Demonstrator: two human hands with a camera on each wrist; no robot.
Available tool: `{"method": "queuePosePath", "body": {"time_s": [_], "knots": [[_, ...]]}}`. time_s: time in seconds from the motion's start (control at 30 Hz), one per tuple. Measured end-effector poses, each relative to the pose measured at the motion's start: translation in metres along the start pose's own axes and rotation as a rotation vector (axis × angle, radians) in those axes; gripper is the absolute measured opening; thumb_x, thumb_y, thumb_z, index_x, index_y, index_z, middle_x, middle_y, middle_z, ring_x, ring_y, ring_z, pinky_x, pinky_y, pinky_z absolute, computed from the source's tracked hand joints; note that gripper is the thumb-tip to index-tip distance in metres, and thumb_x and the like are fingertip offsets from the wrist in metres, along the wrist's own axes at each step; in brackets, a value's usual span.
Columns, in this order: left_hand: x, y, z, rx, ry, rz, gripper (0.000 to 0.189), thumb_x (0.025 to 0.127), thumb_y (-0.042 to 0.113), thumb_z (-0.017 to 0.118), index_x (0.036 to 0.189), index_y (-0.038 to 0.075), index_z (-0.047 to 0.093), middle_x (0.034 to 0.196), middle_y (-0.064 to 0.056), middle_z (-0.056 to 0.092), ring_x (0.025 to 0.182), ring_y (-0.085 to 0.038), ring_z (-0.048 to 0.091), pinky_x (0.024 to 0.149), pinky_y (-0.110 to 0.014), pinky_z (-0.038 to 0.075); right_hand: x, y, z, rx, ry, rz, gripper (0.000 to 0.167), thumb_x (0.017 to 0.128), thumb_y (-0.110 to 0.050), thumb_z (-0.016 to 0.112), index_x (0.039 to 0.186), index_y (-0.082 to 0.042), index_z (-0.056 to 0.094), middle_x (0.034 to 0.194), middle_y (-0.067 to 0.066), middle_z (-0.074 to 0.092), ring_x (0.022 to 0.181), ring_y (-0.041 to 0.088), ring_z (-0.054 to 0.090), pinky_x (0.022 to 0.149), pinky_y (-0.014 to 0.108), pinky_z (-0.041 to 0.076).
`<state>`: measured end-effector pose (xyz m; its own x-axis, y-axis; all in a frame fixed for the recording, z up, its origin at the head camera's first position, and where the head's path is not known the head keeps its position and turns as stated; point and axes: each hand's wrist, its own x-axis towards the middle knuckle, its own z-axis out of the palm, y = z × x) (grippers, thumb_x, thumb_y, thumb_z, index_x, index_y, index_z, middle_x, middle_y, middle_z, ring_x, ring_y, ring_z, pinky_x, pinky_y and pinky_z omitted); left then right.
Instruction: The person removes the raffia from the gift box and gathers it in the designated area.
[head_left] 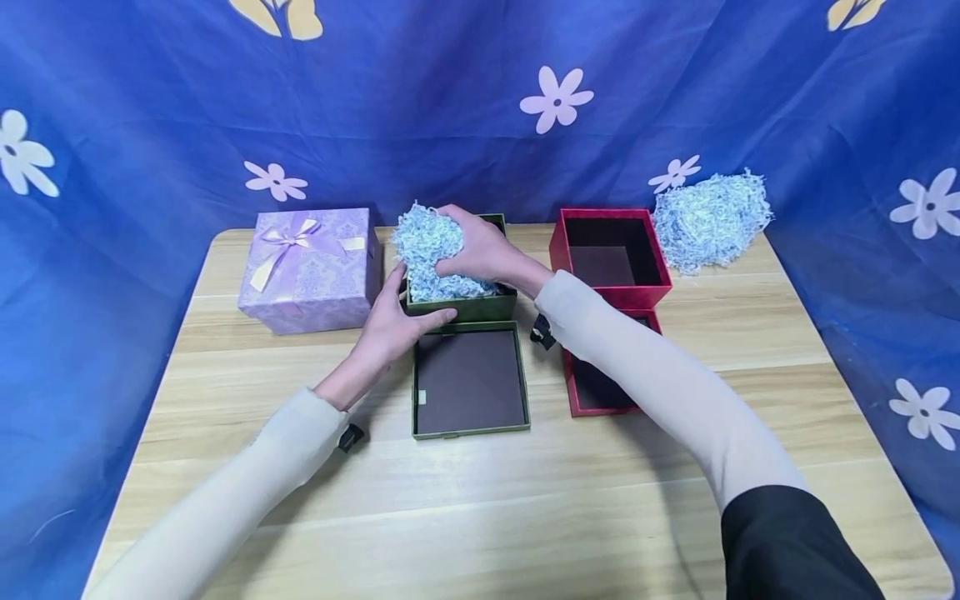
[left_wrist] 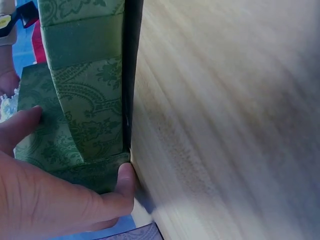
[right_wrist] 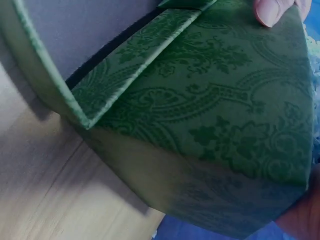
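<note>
Light-blue crinkled paper shred (head_left: 427, 242), pinched between the thumb and fingers of the right grip (head_left: 483, 246), bunched above the left part of an uncovered, rectangular dark-green patterned box (head_left: 480, 310) and partly down inside it. Around the near left corner of the green box, the left grip (head_left: 390, 321), with thumb along the near wall and fingers at the left wall. Just in front of the green box, a shallow dark-lined lid with green edges (head_left: 472, 383), inner side up on the pale wood-grain surface (head_left: 465, 500). Left of the green box, a lilac patterned gift box (head_left: 318, 279) with ribbon and bow. Right of the green box, an uncovered dark-lined red box (head_left: 633, 297). To the right front of the green box, a shallow red lid (head_left: 600, 387), partly hidden by the light right sleeve (head_left: 637, 362). Well right of the green box, another heap of light-blue shred (head_left: 712, 221).
</note>
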<state>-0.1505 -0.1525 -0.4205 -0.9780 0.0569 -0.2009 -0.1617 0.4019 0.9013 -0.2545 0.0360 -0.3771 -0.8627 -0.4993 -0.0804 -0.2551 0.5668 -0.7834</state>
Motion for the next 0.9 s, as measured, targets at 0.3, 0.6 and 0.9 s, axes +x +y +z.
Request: {"method": "queuePosePath", "body": {"time_s": [0.3,0.6,0.9], "knots": [[-0.004,0.001,0.002,-0.032,0.011,0.034,0.123,0.090,0.035,0.092,0.177,0.014,0.006,0.180,-0.015,0.014,0.164,-0.035,0.015,0.130,-0.056,0.016,-0.002,-0.013,-0.022,0.089,0.045,0.016,0.091,0.089,-0.011,0.083,0.168,-0.013,0.039,0.169,0.007,0.043,0.139,0.020,0.046,0.110,0.034,0.043],[-0.006,0.006,0.003,-0.073,0.020,0.069,0.127,0.090,0.036,0.093,0.177,0.020,0.002,0.182,-0.008,0.007,0.164,-0.031,0.010,0.130,-0.056,0.014,-0.010,-0.031,-0.053,0.183,0.071,0.019,0.089,0.092,-0.009,0.081,0.169,-0.018,0.038,0.164,0.003,0.044,0.132,0.020,0.047,0.103,0.032,0.044],[-0.002,0.009,0.005,-0.121,0.025,0.118,0.124,0.091,0.037,0.092,0.176,0.038,0.002,0.182,0.004,0.000,0.165,-0.026,0.003,0.130,-0.058,0.011,-0.026,-0.048,-0.079,0.322,0.141,-0.071,0.083,0.091,0.001,0.077,0.165,-0.013,0.043,0.151,0.006,0.055,0.125,0.019,0.053,0.100,0.029,0.046]]}}
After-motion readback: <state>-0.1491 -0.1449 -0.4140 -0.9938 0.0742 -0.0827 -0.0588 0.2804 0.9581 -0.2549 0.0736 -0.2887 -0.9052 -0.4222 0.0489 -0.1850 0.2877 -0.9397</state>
